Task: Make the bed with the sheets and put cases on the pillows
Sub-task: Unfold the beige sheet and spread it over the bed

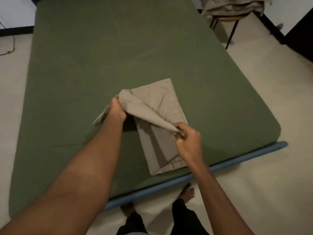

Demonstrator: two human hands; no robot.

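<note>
Green mattress (101, 65) filling the frame; left hand (116, 110) and right hand (188, 139) are both pinching a folded beige sheet (160, 106) at centre.

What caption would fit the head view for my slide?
Left hand and right hand hold up the top layer of a folded beige cloth on a green mattress.

One mattress (118, 56), one folded sheet (159, 106), one chair (232, 17), two hands: left hand (116, 109), right hand (188, 141).

You get one view: head cam, wide-angle, above the near edge of the bed (101, 56), facing forward and down its length. Your left hand (116, 111) and right hand (188, 141) sit close, mid-frame.
</note>
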